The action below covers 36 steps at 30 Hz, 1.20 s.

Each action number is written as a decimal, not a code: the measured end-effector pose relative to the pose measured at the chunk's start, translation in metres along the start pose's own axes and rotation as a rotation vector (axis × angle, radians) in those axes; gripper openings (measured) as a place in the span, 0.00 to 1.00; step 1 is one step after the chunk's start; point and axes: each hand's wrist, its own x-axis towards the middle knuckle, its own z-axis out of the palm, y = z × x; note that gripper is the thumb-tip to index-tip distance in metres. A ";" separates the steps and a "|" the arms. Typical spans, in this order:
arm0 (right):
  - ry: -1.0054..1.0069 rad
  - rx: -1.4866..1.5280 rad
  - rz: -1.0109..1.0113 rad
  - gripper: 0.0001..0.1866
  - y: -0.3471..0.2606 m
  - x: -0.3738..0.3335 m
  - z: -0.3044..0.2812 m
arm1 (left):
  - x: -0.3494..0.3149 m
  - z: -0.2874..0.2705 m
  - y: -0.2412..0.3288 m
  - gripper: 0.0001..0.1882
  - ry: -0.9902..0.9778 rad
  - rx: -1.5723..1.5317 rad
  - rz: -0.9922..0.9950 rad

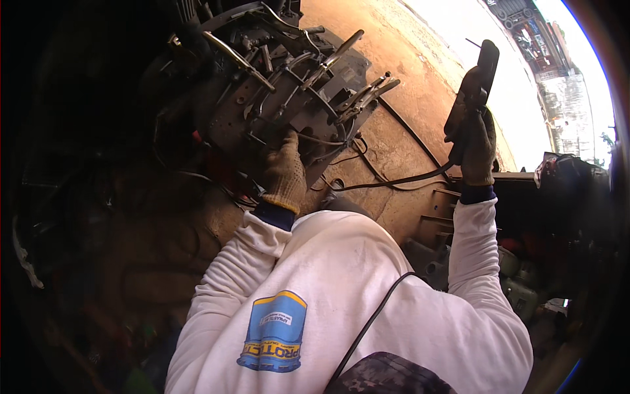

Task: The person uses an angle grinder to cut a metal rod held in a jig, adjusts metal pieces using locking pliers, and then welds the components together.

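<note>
My left hand (286,172), in a knitted work glove, is at the near edge of a dark metal jig plate (226,115). One finger points up along the plate; the other fingers are lost in shadow, so their grip cannot be made out. Several toggle clamps with bare metal handles (338,58) and bent rods stand on the jig. Off to the right, my gloved right hand (481,148) is raised and closed around a dark, flat, elongated tool (474,88). A thin rod sticks out near its top, and a thick black cable (394,182) runs from the hand.
Cables lie across the brown floor (394,141) between the jig and my right arm. A metal rack (436,220) and dark machinery stand beside my right forearm. Dark, hard-to-see clutter fills the left side. Beyond the floor is a bright outdoor area.
</note>
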 end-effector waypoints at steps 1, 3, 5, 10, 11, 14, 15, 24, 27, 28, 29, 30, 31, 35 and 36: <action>0.021 -0.047 0.003 0.17 -0.003 0.012 -0.008 | 0.001 0.001 -0.006 0.21 0.033 0.121 0.040; 0.136 -0.065 -0.017 0.18 -0.003 0.039 -0.020 | 0.007 0.002 -0.017 0.20 0.113 0.462 0.072; 0.179 -0.051 -0.024 0.19 0.000 0.068 -0.024 | 0.026 -0.012 -0.057 0.17 0.182 0.590 0.315; 0.028 0.088 0.144 0.20 0.011 0.136 -0.042 | 0.018 0.009 -0.026 0.18 0.147 -0.505 -0.120; 0.059 0.096 0.152 0.20 0.016 0.146 -0.034 | 0.017 -0.002 -0.029 0.18 0.119 -0.563 -0.085; -0.258 0.496 0.073 0.17 0.062 0.212 -0.061 | 0.010 0.021 -0.010 0.15 0.196 -0.634 -0.049; -0.363 0.459 0.027 0.15 0.058 0.224 -0.052 | 0.007 0.025 -0.009 0.16 0.265 -0.613 -0.038; -0.197 0.700 0.035 0.17 0.011 0.317 0.055 | -0.073 0.033 -0.056 0.19 0.557 -0.379 -0.032; -0.151 0.612 0.086 0.21 -0.001 0.341 0.097 | -0.104 0.033 -0.083 0.14 0.572 0.093 0.110; -0.156 0.576 0.035 0.22 -0.004 0.348 0.106 | -0.111 0.036 -0.090 0.13 0.589 0.089 0.119; -0.132 0.637 0.008 0.23 -0.004 0.357 0.116 | -0.113 0.041 -0.098 0.12 0.595 0.083 0.124; -0.124 0.611 -0.010 0.23 -0.013 0.357 0.127 | -0.120 0.040 -0.109 0.12 0.644 -0.105 0.054; -0.180 0.536 0.029 0.25 -0.020 0.355 0.128 | -0.126 0.038 -0.122 0.12 0.686 -0.294 -0.016; -0.207 0.395 -0.012 0.29 -0.020 0.381 0.164 | -0.153 0.035 -0.165 0.13 0.638 -0.333 -0.058; -0.235 0.388 0.006 0.29 -0.034 0.371 0.166 | -0.162 0.037 -0.171 0.13 0.670 -0.279 -0.127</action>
